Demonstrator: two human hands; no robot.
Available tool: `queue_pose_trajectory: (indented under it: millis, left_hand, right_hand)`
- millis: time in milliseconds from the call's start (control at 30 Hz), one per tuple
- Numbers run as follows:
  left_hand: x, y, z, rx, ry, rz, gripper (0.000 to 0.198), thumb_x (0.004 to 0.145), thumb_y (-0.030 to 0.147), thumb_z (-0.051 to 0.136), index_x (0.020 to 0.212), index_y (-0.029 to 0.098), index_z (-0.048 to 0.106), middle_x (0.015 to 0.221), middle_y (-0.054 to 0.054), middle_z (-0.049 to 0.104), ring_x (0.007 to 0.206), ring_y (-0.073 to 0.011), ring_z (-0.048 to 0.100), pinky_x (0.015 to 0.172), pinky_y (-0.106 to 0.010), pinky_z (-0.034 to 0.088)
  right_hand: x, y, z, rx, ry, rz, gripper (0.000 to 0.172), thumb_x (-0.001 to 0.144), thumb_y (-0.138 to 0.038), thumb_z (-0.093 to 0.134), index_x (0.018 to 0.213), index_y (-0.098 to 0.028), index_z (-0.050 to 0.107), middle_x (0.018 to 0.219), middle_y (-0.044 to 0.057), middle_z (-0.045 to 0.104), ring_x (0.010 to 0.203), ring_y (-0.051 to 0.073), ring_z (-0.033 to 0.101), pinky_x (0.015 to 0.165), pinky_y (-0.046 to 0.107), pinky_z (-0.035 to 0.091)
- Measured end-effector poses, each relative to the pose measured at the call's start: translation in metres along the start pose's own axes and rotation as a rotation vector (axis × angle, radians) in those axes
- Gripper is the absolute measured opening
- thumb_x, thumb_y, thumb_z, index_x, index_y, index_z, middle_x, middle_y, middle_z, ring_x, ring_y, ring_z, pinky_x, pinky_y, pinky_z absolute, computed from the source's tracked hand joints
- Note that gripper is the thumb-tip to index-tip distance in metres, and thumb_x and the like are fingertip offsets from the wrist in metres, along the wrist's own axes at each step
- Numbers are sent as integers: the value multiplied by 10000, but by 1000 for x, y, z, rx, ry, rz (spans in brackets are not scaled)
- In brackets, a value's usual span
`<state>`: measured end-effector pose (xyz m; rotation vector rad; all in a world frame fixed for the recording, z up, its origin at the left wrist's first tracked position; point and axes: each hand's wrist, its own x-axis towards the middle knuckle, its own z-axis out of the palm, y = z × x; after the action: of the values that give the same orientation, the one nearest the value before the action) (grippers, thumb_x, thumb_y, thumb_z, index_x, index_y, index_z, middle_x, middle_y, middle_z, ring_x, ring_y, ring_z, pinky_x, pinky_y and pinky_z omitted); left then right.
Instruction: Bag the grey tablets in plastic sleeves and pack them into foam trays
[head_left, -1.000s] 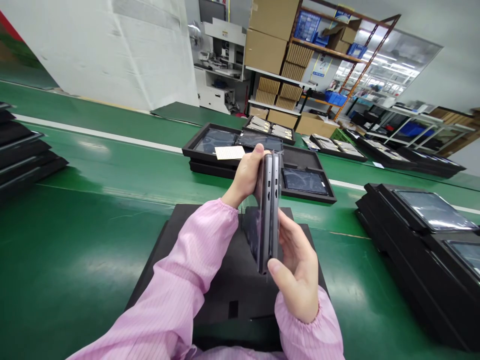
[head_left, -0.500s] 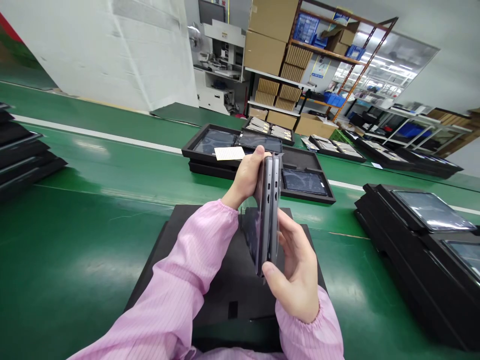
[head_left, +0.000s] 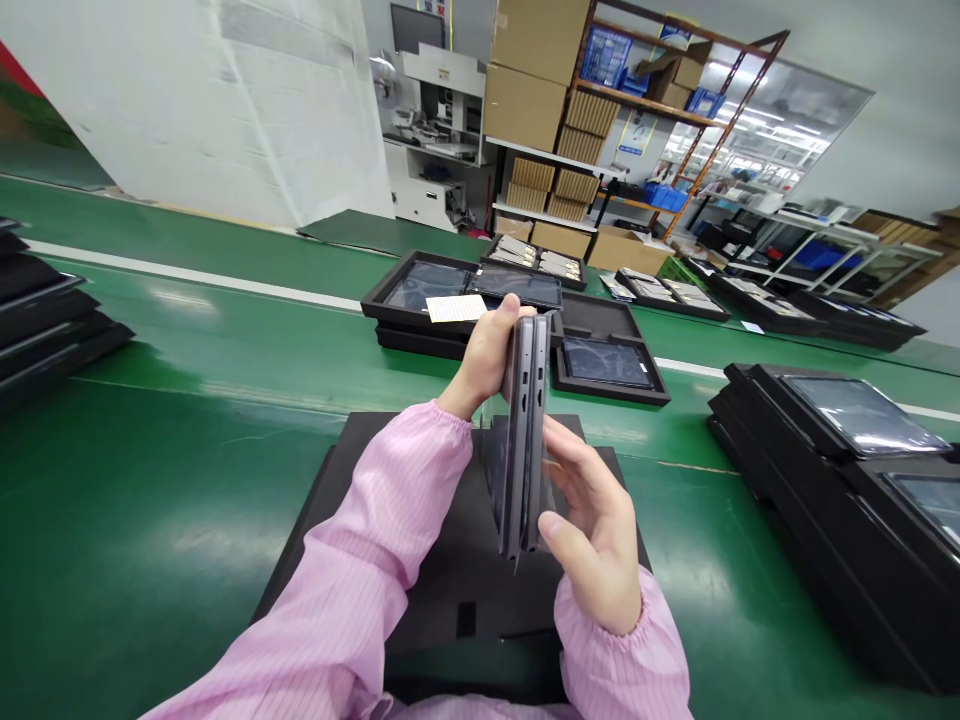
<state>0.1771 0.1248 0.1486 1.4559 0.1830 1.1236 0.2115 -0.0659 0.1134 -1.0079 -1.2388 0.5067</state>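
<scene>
Two dark grey tablets [head_left: 526,430] stand face to face and edge-on before me, ports and slots showing along their narrow sides. Clear film hangs around their edges. My left hand [head_left: 489,352] is closed round their far upper end, thumb on top. At the near right side, my right hand [head_left: 596,530] holds the right-hand tablet with half-curled fingers against its face and the thumb by its lower edge. Beneath both hands lies a black tray stack [head_left: 420,590].
Beyond my hands, a black tray [head_left: 660,390] holds tablets and a yellowish label sheet [head_left: 456,308]. Stacked black trays with tablets [head_left: 862,415] stand on the right, and more black trays [head_left: 60,320] on the left. The green bench [head_left: 187,480] runs across.
The pair of tablets has shifted slightly left and turned a little more upright. My right thumb has slid off the tablet edge to the right.
</scene>
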Motion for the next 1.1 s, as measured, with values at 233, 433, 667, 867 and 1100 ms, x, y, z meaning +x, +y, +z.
queue_pose_trajectory:
  millis: [233,433,667,867,1100]
  left_hand:
    - [-1,0,1,8,8,-13,782,804,922,336,467,217,374,423,17,377,403,-92,328,414,-282,252]
    - [-1,-1,1,7,6,-18,775,817,912,336,472,219,361,423,24,364,397,-87,323,412,-272,249]
    - [-1,-1,0,20,-15,23,770,764,950,363,491,230,352,425,24,373,400,-91,324,431,-284,224]
    - [0,0,1,15,-14,14,774,737,961,391,481,232,350,418,23,370,394,-90,321,434,-288,215]
    - [-1,0,1,39,6,15,785,735,971,365,478,230,349,417,21,374,404,-93,326,433,-284,233]
  right_hand:
    - [0,1,-1,-7,30,15,523,844,-125,602,1338,-281,672,1435,75,654,1342,303,613,1016,451,610]
    - [1,2,0,10,47,13,541,834,-88,561,1319,-288,691,1420,49,667,1335,278,619,1040,436,600]
    - [1,0,1,17,55,19,597,800,-48,536,1319,-301,692,1410,36,673,1325,272,626,1045,433,596]
    - [0,2,0,18,40,16,588,823,-65,550,1340,-316,670,1437,27,653,1346,254,608,1073,414,573]
    - [-1,0,2,-11,16,-7,542,853,-141,609,1375,-288,617,1460,69,624,1365,286,587,1089,463,556]
